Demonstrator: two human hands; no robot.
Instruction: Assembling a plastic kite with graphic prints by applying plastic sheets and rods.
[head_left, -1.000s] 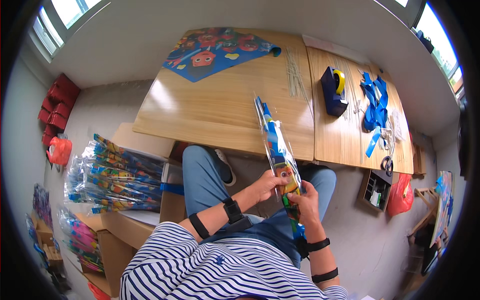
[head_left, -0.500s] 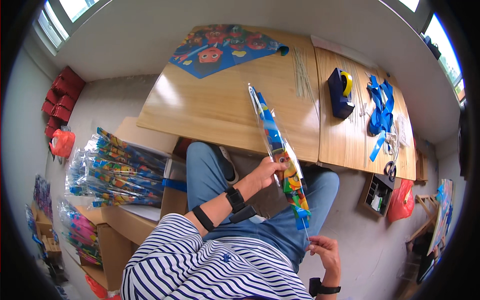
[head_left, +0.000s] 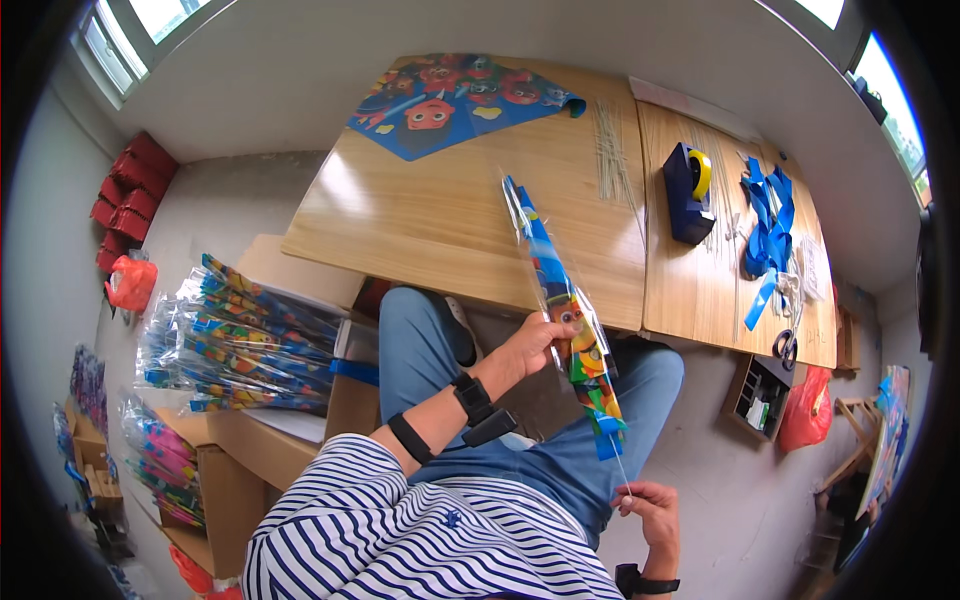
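Observation:
A narrow folded kite (head_left: pixel 548 264), blue with colourful cartoon print, lies slantwise above my lap inside a clear plastic sleeve. My left hand (head_left: pixel 541 345) is closed around its middle, thumb on top. From the kite's lower blue end a thin white rod or string (head_left: pixel 620 468) sticks out; I cannot tell which. My right hand (head_left: pixel 652 508) pinches the free end of this thin piece between thumb and fingers, by my right thigh. The upper tip of the sleeve reaches over the table. An unfolded blue kite (head_left: pixel 415 133) with cartoon faces is spread out at the table's far left.
The wooden table (head_left: pixel 400 220) bears thin white rods (head_left: pixel 612 155), a tape dispenser (head_left: pixel 688 205), blue ribbon (head_left: pixel 768 225) and scissors (head_left: pixel 786 345). Left of me, a cardboard box (head_left: pixel 350 405) stands by many sleeved kites (head_left: pixel 250 340). A red bag (head_left: pixel 806 412) hangs at the right.
My right hand has moved slightly down, away from the kite's lower end, and a little more of the thin white piece shows. My left hand keeps its hold.

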